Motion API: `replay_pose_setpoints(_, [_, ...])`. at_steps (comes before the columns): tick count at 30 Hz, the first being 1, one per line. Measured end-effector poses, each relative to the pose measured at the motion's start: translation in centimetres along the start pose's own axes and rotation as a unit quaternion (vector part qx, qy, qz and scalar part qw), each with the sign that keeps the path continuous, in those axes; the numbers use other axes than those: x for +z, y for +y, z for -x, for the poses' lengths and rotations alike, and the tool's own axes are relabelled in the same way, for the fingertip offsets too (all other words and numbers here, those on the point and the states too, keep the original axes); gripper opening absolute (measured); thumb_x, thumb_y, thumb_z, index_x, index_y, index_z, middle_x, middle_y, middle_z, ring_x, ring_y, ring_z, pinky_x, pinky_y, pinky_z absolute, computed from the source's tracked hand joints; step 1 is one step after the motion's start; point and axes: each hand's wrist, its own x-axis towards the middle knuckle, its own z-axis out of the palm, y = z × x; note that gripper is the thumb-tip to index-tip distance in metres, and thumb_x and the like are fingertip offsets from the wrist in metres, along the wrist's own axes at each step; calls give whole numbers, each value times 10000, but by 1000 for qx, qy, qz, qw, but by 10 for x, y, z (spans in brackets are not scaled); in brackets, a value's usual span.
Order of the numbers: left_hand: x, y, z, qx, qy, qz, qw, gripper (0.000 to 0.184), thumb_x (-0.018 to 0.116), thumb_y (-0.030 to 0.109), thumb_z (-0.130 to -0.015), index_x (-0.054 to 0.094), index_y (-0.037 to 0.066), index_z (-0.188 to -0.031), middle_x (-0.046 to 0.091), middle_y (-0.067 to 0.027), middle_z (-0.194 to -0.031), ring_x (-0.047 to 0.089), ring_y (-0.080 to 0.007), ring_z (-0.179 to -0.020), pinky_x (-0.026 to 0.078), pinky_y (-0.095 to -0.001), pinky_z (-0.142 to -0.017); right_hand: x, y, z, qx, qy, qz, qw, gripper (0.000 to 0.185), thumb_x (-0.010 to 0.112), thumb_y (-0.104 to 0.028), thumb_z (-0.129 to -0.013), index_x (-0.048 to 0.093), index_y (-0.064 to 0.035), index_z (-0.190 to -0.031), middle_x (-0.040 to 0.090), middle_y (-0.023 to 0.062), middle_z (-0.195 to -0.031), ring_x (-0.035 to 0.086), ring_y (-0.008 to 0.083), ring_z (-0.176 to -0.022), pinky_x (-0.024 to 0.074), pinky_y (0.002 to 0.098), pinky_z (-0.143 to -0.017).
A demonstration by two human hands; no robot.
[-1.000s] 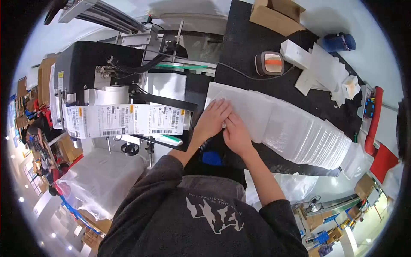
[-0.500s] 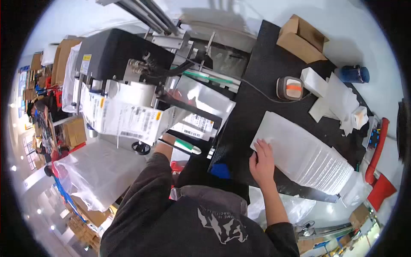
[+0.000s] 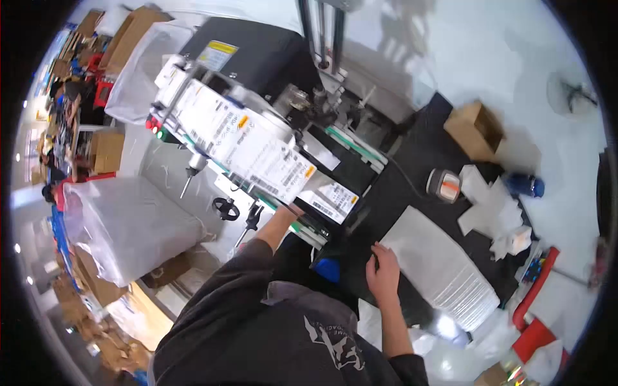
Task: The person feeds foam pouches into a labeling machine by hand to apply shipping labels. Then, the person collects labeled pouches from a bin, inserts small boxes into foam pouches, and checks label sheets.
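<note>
My left hand (image 3: 291, 213) reaches in under the end of the label strip (image 3: 235, 138) on the labelling machine (image 3: 264, 55); its fingers are hidden there. Just beyond it, a white printed label (image 3: 330, 201) with a barcode and an orange mark lies over the machine's dark bed. My right hand (image 3: 383, 269) is at the near left edge of a fanned stack of clear plastic bags (image 3: 434, 257). Its fingers are loosely bent and apart, with nothing visible in them. Whether the fingertips touch the stack, I cannot tell.
On the black table stand an open cardboard box (image 3: 473, 132), a small grey device with an orange stripe (image 3: 444, 185) and crumpled white paper (image 3: 492, 212). A blue cylinder (image 3: 524, 184) lies behind them. At left are a plastic-wrapped bulk (image 3: 132, 215) and a black handwheel (image 3: 225, 208).
The camera view has turned, shifting the whole scene. My right hand has come off the top of the bag stack to its near edge. My left hand remains at the machine.
</note>
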Motion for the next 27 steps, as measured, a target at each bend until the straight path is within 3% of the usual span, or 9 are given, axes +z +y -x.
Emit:
replay_pose_setpoints(1, [-5, 19, 1, -78, 11, 152, 985, 627, 392, 426, -1081, 421, 112, -1624, 419, -123, -1687, 385, -339, -1548, 269, -507, -1283, -5, -4, 4, 9, -10, -3, 1000, 304, 668, -47, -902, 695, -7, -1202, 723, 163, -1263, 660, 372, -1184, 496, 459, -1089])
replay_pose_setpoints(3, [-81, 155, -38, -196, -172, -186, 947, 618, 499, 394, -1002, 509, 88, -1540, 501, -153, -1601, 452, -388, -1459, 323, -532, -1228, -14, -13, 12, 20, -28, 7, 999, 292, 659, -67, -917, 700, -7, -1200, 728, 164, -1249, 670, 372, -1157, 506, 447, -1056])
replay_pose_setpoints(5, [-126, 246, -35, -146, -172, -213, 951, 610, 606, 362, -923, 597, 65, -1456, 582, -182, -1515, 519, -437, -1371, 377, -556, -1173, -19, -15, 26, 13, -38, 15, 999, 270, 652, -85, -926, 717, 7, -1171, 750, 173, -1172, 699, 375, -1050, 540, 428, -968])
replay_pose_setpoints(7, [-99, 237, 6, 101, 60, -171, 978, 620, 651, 387, -904, 589, 22, -1402, 584, -229, -1460, 557, -483, -1225, 376, -618, -1135, -29, -28, 36, 30, -72, 22, 997, 248, 651, -89, -923, 730, 14, -1134, 762, 179, -1085, 708, 372, -964, 560, 425, -880])
replay_pose_setpoints(8, [-88, 238, 30, 126, 87, -172, 973, 600, 669, 410, -908, 591, 32, -1367, 582, -244, -1410, 564, -452, -1205, 401, -615, -1100, -33, -31, 42, 2, -76, 37, 996, 239, 649, -88, -923, 735, 12, -1122, 763, 177, -1057, 708, 370, -935, 561, 425, -851])
replay_pose_setpoints(12, [-64, 272, 97, -9, -116, -174, 978, 409, 670, 404, -931, 661, 54, -1143, 721, -177, -997, 697, -396, -931, 562, -503, -836, -45, -47, 46, -34, -119, 64, 990, 222, 647, -93, -923, 742, 6, -1098, 765, 169, -1011, 704, 364, -879, 560, 417, -801])
replay_pose_setpoints(14, [-53, 266, 122, 46, -191, -173, 965, 381, 639, 400, -974, 697, 48, -1107, 753, -171, -1017, 711, -408, -943, 576, -485, -827, -46, -49, 33, -72, -127, 72, 987, 222, 648, -97, -922, 746, 4, -1093, 768, 163, -1016, 707, 364, -881, 562, 415, -805])
replay_pose_setpoints(17, [-56, 272, 151, 5, -300, -119, 946, 371, 631, 399, -979, 718, 46, -1049, 756, -166, -1030, 707, -411, -954, 571, -496, -863, -49, -51, 32, -99, -134, 87, 982, 222, 652, -110, -918, 760, -2, -1080, 777, 148, -1029, 716, 361, -887, 567, 408, -820])
replay_pose_setpoints(27, [-108, 263, 173, -89, -330, -71, 937, 475, 619, 449, -949, 743, 24, -1122, 760, -189, -1122, 688, -426, -1004, 538, -519, -893, -48, -58, 22, -109, -164, -3, 980, 206, 662, -143, -944, 771, -2, -1048, 788, 130, -996, 722, 312, -887, 565, 367, -822])
